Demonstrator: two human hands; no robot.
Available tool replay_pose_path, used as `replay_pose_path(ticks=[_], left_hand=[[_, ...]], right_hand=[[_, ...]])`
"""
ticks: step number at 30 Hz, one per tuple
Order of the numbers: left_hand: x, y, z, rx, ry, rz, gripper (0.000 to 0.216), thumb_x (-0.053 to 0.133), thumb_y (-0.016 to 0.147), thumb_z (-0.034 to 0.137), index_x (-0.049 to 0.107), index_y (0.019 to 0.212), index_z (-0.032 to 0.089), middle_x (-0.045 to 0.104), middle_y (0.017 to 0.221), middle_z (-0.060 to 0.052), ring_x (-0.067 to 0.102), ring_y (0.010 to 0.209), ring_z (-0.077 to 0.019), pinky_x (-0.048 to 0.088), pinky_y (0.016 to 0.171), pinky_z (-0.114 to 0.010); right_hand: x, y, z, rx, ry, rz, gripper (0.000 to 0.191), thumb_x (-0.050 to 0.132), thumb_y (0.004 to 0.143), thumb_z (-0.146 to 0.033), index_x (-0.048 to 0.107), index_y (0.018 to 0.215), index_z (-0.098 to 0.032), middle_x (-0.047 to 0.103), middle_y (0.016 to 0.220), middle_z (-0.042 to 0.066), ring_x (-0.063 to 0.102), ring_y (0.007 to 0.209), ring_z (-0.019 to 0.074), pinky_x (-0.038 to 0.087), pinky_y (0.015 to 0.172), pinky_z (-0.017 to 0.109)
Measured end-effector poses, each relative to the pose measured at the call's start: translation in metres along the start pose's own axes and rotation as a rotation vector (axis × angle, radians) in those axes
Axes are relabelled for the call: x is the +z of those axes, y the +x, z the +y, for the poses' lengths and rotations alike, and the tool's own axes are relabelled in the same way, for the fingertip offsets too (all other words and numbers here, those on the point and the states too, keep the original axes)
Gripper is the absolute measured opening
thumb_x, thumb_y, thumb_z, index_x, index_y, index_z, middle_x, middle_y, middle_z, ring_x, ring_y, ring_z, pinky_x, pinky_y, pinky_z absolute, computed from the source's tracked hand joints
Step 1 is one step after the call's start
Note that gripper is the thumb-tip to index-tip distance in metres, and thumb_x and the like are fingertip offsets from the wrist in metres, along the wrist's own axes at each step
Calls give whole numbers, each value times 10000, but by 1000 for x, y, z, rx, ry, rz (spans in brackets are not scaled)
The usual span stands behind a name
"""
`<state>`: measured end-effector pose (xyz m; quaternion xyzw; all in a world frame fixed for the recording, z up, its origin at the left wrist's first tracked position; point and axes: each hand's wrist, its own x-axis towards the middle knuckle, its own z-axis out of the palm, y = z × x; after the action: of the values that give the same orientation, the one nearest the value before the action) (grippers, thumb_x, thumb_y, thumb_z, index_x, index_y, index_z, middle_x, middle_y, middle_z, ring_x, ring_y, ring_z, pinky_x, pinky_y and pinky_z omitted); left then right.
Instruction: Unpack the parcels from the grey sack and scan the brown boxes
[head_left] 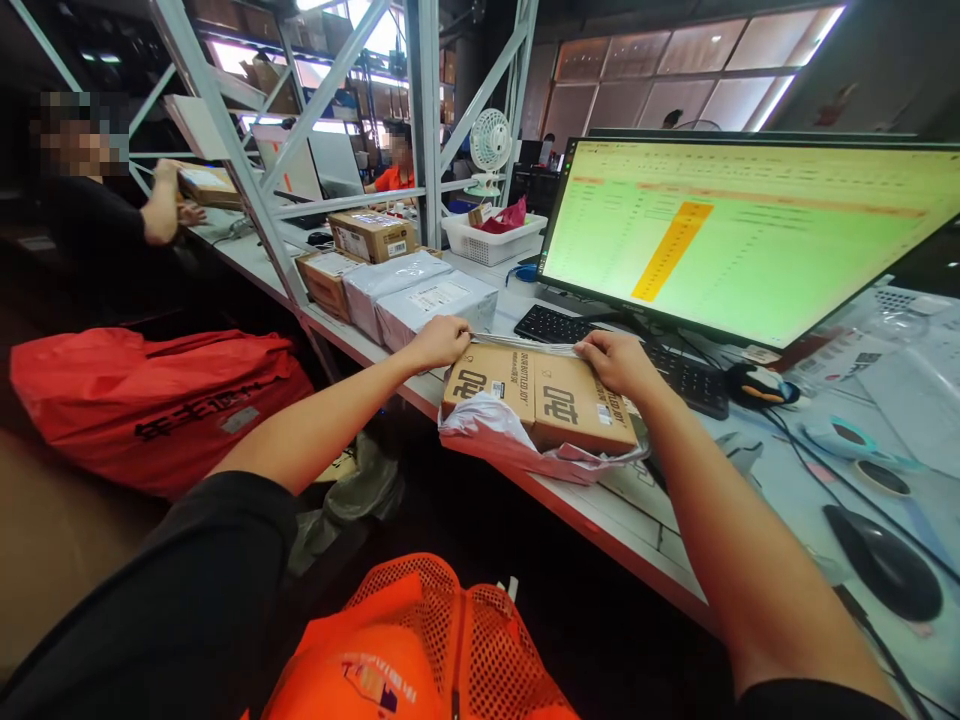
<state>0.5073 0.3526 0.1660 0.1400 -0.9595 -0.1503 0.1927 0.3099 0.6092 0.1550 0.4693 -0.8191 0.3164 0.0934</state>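
Two brown cardboard boxes (517,390) with dark printing lie side by side at the front edge of the desk. A white plastic mailing bag (487,420) wraps round their sides and leaves their tops bare. My left hand (442,342) pinches the bag's far edge at the left corner. At the far right corner my right hand (611,358) grips the same edge, which stretches taut between both hands. The fingertips are partly hidden behind the bag's edge.
Wrapped white parcels (420,295) and a labelled carton (371,235) stand left on the desk. Behind are a keyboard (551,325), a monitor (735,235) and a white basket (491,240). A mouse (881,560) lies right. A co-worker (90,220) holds a box at far left.
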Motion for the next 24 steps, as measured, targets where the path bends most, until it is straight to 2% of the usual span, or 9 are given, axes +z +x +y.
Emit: replay_pose_path(ticks=[4,8,13,17,20,24], left_hand=[[10,3,-11,-192,-494,-59,229,507,820,194,722,858,126,667,699,-18,595,612,-134,479,596,-227],[16,4,-16,-324,-900,-114,84,593,720,168,662,758,137,572,599,18,512,525,-95,382,490,-195],[34,0,-28,-359,-1252,-212,124,726,636,195,670,718,121,619,625,1,538,552,-88,387,527,-188],[56,-4,-36,-425,-1374,-264,245,820,631,271,699,774,114,703,715,-43,627,625,-137,469,609,-218],[67,-5,-39,-532,-1430,-318,247,800,668,250,721,855,109,750,797,-69,691,720,-176,519,682,-238],[73,-10,-38,-623,-1488,-357,281,780,727,275,725,940,102,774,874,-102,724,777,-211,557,740,-277]], right_hand=[[-1,0,1,32,48,-36,317,535,847,-458,657,727,-191,677,726,61,567,712,195,425,699,324],[0,0,2,59,95,-55,332,550,835,-486,671,751,-189,693,770,59,576,736,192,425,714,319],[1,1,10,125,221,-133,531,621,770,-705,667,734,-177,641,710,38,522,665,164,399,635,299],[1,4,19,222,424,-265,654,714,650,-819,654,753,-176,617,673,12,501,606,135,375,555,271],[2,8,22,314,594,-367,638,807,587,-779,634,744,-185,624,660,2,531,590,129,398,529,253],[3,15,28,449,788,-464,534,916,574,-604,614,719,-189,647,640,-5,565,562,119,443,515,235]])
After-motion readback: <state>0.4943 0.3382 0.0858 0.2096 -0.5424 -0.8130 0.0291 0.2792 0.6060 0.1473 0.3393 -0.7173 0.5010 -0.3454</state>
